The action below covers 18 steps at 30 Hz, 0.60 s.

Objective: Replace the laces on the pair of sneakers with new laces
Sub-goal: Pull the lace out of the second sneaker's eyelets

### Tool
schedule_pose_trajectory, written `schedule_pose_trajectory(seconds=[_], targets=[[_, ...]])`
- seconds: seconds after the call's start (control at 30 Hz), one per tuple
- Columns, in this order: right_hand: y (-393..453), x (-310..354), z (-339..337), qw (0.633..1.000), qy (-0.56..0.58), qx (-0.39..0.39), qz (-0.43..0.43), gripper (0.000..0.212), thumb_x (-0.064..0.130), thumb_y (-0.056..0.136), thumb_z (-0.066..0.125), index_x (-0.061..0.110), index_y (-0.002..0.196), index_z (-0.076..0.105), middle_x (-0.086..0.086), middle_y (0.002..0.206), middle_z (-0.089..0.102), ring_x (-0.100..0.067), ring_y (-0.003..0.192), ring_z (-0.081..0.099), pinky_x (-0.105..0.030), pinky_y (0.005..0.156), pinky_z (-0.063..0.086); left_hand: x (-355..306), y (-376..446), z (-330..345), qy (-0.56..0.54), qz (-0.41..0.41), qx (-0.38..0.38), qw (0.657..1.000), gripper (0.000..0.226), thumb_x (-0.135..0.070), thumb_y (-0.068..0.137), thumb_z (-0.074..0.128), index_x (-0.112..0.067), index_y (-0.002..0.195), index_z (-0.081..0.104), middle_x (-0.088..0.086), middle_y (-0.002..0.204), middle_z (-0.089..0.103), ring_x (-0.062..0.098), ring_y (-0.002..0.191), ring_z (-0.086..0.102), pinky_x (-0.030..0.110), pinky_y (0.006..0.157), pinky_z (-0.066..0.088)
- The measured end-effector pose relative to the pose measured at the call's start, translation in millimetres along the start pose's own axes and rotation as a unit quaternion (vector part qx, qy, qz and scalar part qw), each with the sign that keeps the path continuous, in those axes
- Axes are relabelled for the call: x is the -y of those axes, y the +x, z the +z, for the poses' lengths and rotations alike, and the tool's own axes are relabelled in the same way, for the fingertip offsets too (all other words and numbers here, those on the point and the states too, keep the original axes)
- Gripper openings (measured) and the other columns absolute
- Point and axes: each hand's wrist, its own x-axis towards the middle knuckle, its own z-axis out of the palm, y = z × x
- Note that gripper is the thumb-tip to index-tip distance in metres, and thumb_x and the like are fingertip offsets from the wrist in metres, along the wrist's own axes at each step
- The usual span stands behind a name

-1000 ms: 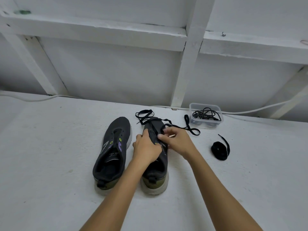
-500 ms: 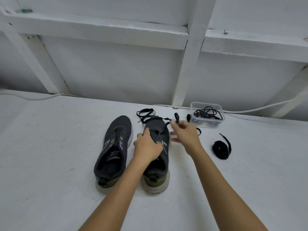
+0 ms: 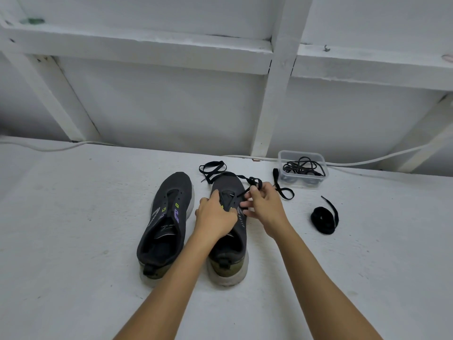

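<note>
Fingers point(image 3: 245, 204) of right hand point(image 3: 263, 207) pinch black lace point(image 3: 253, 183); left hand point(image 3: 214, 217) grips sneaker point(image 3: 229, 244).

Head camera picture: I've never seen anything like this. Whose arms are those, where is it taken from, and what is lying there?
No machine here: a person wears a camera on the head, looking down at their own arms. The left hand steadies the right sneaker; the right hand pinches a black lace leading to its eyelets. The left sneaker has no lace. On the white surface also lie a coiled lace and a clear box of laces.
</note>
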Motion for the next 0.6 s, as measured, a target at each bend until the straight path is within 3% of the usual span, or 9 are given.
schedule_pose_trajectory(seconds=[0.07, 0.13, 0.2, 0.33, 0.5, 0.6], targets=[[-0.7, -3.4, -0.1, 1.0, 0.009, -0.013, -0.007, 0.014, 0.021, 0.101, 0.06, 0.013, 0.105, 0.05, -0.009, 0.093, 0.066, -0.014, 0.067, 0.07, -0.026, 0.057, 0.057, 0.8, 2.6, -3.3, 0.014, 0.0, 0.002, 1.0, 0.067, -0.045, 0.095, 0.054, -0.022, 0.154, 0.032, 0.012, 0.143, 0.041, 0.035, 0.134, 0.042, 0.044, 0.109, 0.04], [-1.7, -4.8, -3.5, 1.0, 0.024, -0.02, -0.004, 0.031, 0.018, 0.095, 0.069, 0.011, 0.113, 0.045, -0.012, 0.097, 0.068, -0.015, 0.07, 0.072, -0.028, 0.06, 0.058, 1.3, 6.3, -10.4, 0.024, 0.033, -0.046, 0.998, 0.061, -0.047, 0.097, 0.052, -0.023, 0.152, 0.04, 0.009, 0.149, 0.04, 0.031, 0.138, 0.038, 0.041, 0.112, 0.035], [-3.0, -6.7, -6.8, 0.999, 0.033, -0.018, -0.003, 0.036, 0.009, 0.092, 0.069, 0.01, 0.116, 0.042, -0.014, 0.098, 0.069, -0.015, 0.074, 0.073, -0.029, 0.064, 0.059, -0.3, 11.0, -18.1, 0.024, 0.095, -0.095, 0.991, 0.04, -0.035, 0.097, 0.056, -0.026, 0.136, 0.058, 0.005, 0.138, 0.05, 0.026, 0.128, 0.047, 0.033, 0.104, 0.036], [-4.9, -15.2, -9.1, 0.999, 0.042, -0.004, -0.008, 0.04, -0.007, 0.087, 0.066, 0.011, 0.112, 0.041, -0.009, 0.097, 0.073, -0.015, 0.079, 0.071, -0.029, 0.07, 0.061, -4.2, 22.3, -25.3, 0.072, 0.146, -0.059, 0.985, 0.027, -0.015, 0.092, 0.062, -0.027, 0.113, 0.075, -0.002, 0.12, 0.06, 0.018, 0.111, 0.058, 0.026, 0.094, 0.042], [-5.5, -22.0, -9.6, 0.999, 0.003, 0.024, -0.034, 0.055, -0.001, 0.083, 0.075, 0.015, 0.123, 0.042, 0.0, 0.096, 0.077, -0.019, 0.081, 0.069, -0.045, 0.09, 0.06, -6.0, 32.7, -21.3, 0.131, 0.127, -0.068, 0.981, 0.023, -0.023, 0.087, 0.069, -0.035, 0.106, 0.077, -0.005, 0.12, 0.061, 0.021, 0.108, 0.062, 0.028, 0.086, 0.048], [-5.7, -26.1, -6.9, 0.998, -0.018, 0.008, -0.051, 0.063, 0.006, 0.082, 0.08, 0.021, 0.128, 0.039, 0.001, 0.096, 0.077, -0.019, 0.085, 0.073, -0.044, 0.092, 0.059, -5.1, 35.8, -18.7, 0.134, 0.13, -0.055, 0.981, 0.014, -0.029, 0.088, 0.07, -0.035, 0.097, 0.078, -0.004, 0.117, 0.059, 0.019, 0.1, 0.061, 0.029, 0.079, 0.047]])
